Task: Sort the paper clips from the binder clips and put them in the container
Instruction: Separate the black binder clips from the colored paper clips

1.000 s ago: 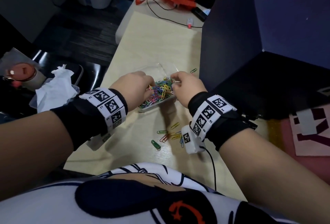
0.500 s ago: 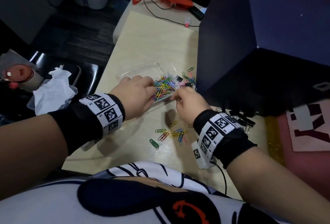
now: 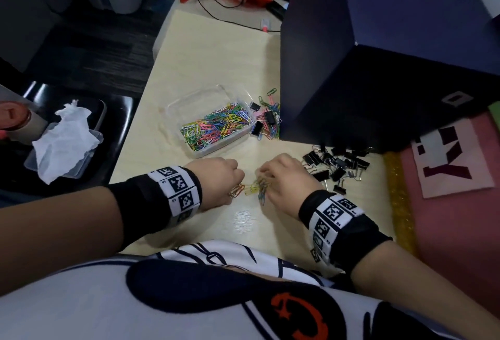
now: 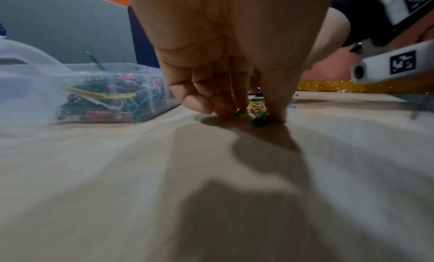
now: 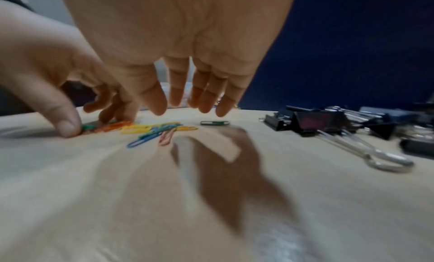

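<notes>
The left hand (image 3: 216, 177) is pinching a few colored paper clips (image 5: 150, 130) against the table (image 3: 205, 60) with bent fingers and thumb. The right hand (image 3: 284, 180) is hanging just over the same little pile with loose, spread fingers, holding nothing. The clear container (image 3: 208, 150), full of paper clips, is sitting farther back, and the black binder clips (image 3: 338, 163) are lying just right of the right hand.
</notes>
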Available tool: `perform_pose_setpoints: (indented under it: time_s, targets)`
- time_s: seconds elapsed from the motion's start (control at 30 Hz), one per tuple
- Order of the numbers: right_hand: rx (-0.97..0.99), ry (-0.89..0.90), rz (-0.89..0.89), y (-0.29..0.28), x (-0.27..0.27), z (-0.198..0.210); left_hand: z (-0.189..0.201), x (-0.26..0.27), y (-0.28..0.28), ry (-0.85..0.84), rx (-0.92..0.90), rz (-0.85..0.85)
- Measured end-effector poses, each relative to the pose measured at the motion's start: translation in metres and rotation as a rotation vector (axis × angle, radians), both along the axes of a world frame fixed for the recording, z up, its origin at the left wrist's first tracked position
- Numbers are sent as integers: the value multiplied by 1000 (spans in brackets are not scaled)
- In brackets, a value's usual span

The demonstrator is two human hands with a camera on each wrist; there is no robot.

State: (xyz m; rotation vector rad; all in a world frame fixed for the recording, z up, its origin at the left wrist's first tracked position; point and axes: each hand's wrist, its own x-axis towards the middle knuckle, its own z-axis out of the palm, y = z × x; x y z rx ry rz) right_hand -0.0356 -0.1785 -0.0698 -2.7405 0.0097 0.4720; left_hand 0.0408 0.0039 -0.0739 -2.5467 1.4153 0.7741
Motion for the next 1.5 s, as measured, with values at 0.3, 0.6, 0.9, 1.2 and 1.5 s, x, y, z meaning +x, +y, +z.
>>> perform_pose_setpoints:
  time_s: [0.3, 0.6, 0.9, 1.2, 1.5]
  targets:
    - [-2, 140, -73, 15, -5, -4, -6, 1, -8, -70, 13, 21]
    - [-40, 96, 32, 24, 2, -8, -2, -2, -7, -61, -3, 75]
    - [-150, 203, 12, 23, 20, 10, 26, 15, 12, -26, -227, 229]
    - [-30, 35, -157, 36, 71, 43, 46, 63, 34, -126, -441, 469]
    - [-13, 65, -185, 40, 95, 55, 43, 71, 33, -161, -418, 471]
